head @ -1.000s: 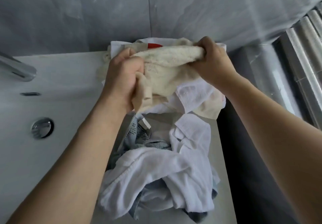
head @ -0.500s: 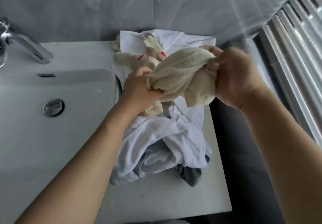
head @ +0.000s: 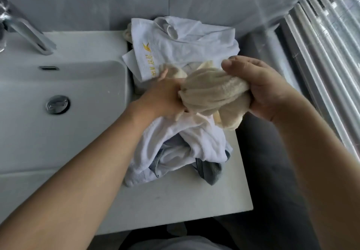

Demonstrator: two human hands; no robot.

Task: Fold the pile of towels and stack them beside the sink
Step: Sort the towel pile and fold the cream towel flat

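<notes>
The task was at its beginning: both the left hand (head: 165, 96) and the right hand (head: 266, 90) had curled fingers gripping the bunched cream terry towel (head: 212, 97), while below their fingers the crumpled white and grey towels (head: 181, 148) lay unfolded.

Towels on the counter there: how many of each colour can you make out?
Cream: 1, the bunched cream towel gripped by the left hand and right hand.
White: at least 2, the logo towel by the wall and the crumpled white towel nearer.
Grey: 1, the grey towel poking out underneath.
Total: at least 4; the heap may hide more.
</notes>
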